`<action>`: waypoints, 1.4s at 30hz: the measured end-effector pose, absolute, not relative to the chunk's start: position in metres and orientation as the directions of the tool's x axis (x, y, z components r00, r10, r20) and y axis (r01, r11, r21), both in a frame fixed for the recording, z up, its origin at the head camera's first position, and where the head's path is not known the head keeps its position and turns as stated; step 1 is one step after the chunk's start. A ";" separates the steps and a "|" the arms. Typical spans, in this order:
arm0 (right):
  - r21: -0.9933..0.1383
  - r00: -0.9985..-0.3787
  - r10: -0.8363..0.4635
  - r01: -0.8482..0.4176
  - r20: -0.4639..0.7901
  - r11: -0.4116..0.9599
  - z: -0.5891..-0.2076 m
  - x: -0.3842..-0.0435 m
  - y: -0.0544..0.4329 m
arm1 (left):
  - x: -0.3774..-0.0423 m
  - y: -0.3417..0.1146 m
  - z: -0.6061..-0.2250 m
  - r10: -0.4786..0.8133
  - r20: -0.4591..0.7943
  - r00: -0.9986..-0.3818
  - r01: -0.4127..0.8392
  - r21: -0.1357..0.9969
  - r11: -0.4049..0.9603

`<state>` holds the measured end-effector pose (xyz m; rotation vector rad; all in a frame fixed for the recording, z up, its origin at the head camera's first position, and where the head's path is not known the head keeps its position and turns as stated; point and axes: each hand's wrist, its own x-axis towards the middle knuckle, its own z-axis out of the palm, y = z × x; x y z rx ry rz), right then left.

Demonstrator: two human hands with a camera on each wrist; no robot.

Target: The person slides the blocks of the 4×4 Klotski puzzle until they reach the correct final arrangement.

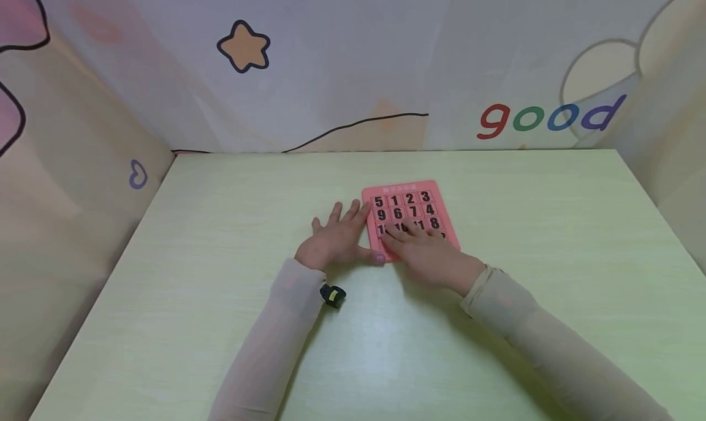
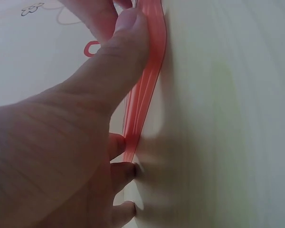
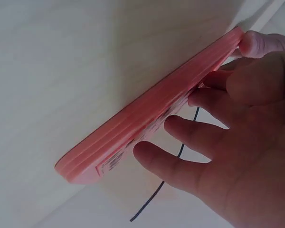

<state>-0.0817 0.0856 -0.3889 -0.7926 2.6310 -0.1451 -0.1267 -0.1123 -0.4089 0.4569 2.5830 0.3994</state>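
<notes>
A pink number sliding puzzle (image 1: pixel 411 204) lies flat on the table, slightly turned, its black-numbered tiles facing up. The upper row reads 5, 1, 2, 3, and the row below it 9, 6, 7, 4. My left hand (image 1: pixel 337 238) is beside the puzzle's left edge with fingers spread, the index finger at that edge and the thumb at the near left corner. Over the lower tiles lies my right hand (image 1: pixel 427 255), its fingertips on the tile faces, covering much of the lower rows. In the right wrist view, its fingers (image 3: pixel 190 135) are extended along the tiled face.
The pale green table (image 1: pixel 165 323) reaches back to a printed backdrop (image 1: pixel 353 53) with a star and the word "good". Cloth panels stand along both sides. A small black device (image 1: pixel 333 295) is strapped at the left wrist.
</notes>
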 end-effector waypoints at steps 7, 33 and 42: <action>-0.171 -0.740 -0.586 -0.563 -0.331 0.808 -0.376 -0.069 0.086 | -0.127 -0.112 -0.410 0.389 -0.400 -0.830 0.252 0.354 0.901; -0.141 -0.760 -0.534 -0.522 -0.371 0.841 -0.373 -0.101 0.064 | -0.126 -0.115 -0.409 0.383 -0.409 -0.828 0.260 0.325 0.909; -0.188 -0.794 -0.456 -0.416 -0.402 0.890 -0.386 -0.128 0.057 | -0.128 -0.112 -0.410 0.395 -0.413 -0.820 0.278 0.316 0.907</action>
